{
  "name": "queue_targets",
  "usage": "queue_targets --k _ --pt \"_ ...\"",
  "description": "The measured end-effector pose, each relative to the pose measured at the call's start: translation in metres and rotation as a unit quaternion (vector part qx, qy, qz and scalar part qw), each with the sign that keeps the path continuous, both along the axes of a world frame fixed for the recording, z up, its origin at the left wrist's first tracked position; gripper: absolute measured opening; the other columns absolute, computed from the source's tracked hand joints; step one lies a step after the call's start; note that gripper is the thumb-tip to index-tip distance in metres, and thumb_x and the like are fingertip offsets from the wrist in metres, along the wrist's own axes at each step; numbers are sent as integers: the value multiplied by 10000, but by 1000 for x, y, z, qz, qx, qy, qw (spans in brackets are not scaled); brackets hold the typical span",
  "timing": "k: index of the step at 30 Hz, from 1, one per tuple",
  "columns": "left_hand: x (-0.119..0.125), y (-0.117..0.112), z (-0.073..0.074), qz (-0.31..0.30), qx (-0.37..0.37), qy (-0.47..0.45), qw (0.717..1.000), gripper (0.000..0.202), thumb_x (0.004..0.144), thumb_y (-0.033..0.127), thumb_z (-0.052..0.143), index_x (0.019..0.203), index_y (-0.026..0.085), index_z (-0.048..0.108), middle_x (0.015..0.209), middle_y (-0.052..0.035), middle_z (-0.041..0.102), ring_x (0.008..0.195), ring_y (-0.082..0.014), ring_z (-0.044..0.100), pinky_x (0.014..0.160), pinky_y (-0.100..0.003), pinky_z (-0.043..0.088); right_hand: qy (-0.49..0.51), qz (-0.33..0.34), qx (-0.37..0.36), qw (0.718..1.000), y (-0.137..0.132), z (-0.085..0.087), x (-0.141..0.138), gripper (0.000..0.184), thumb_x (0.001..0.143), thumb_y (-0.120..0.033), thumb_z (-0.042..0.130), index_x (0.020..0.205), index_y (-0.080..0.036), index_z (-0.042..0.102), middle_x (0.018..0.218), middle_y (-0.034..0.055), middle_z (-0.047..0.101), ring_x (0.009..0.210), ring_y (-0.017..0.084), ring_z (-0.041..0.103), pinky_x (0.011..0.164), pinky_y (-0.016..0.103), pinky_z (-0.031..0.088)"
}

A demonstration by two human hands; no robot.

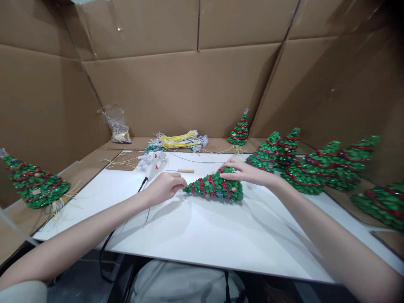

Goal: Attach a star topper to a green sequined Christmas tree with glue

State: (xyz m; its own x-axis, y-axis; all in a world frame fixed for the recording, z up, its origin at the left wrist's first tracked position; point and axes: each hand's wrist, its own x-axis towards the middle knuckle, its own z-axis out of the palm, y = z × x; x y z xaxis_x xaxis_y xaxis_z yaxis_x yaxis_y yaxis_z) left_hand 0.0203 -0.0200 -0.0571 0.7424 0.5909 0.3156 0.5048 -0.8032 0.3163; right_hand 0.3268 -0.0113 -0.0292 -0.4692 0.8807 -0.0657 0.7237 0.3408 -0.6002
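Note:
A small decorated Christmas tree (214, 186), green with red garland and little ornaments, lies on its side on the white table, its tip toward the left. My left hand (168, 186) has its fingers pinched at the tip. Over the wide end at the right, my right hand (238, 170) holds the tree, with its fingers on the upper side. Just behind my left hand is a white glue gun (156, 164) with a black cord. A thin tool with a wooden handle (185, 171) lies behind the tree.
Bundled yellow, white and green wires (178, 140) lie at the back near a plastic bag (117, 126). Finished-looking trees stand at the left (34, 183), the back (239, 130) and along the right (312, 170). Cardboard walls (176, 92) enclose the table (202, 240).

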Motion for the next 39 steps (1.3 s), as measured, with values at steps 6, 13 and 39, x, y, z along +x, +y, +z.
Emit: queue_targets --k 6,13,39 --pt "-7 -8 4 34 16 44 998 259 845 145 546 1096 178 600 877 -41 650 683 -132 597 628 -226 438 -1 -2 1 1000 0 -1 1 469 788 -646 503 1016 -257 632 1094 61 501 1100 273 472 990 372 355" --pt "-28 -22 0 64 51 69 994 319 872 127 474 1178 201 523 1040 -55 632 713 -123 614 635 -221 456 1 -1 6 1000 2 -2 2 476 788 -643 499 1009 -244 636 1103 68 518 1108 281 471 988 370 352" --pt "-13 -14 -5 40 12 -2 999 206 920 208 463 1087 181 579 1008 -66 671 792 -142 633 696 -228 461 -15 -4 11 1000 6 -7 4 488 788 -661 483 1021 -253 617 1077 56 512 1101 265 454 993 365 322"
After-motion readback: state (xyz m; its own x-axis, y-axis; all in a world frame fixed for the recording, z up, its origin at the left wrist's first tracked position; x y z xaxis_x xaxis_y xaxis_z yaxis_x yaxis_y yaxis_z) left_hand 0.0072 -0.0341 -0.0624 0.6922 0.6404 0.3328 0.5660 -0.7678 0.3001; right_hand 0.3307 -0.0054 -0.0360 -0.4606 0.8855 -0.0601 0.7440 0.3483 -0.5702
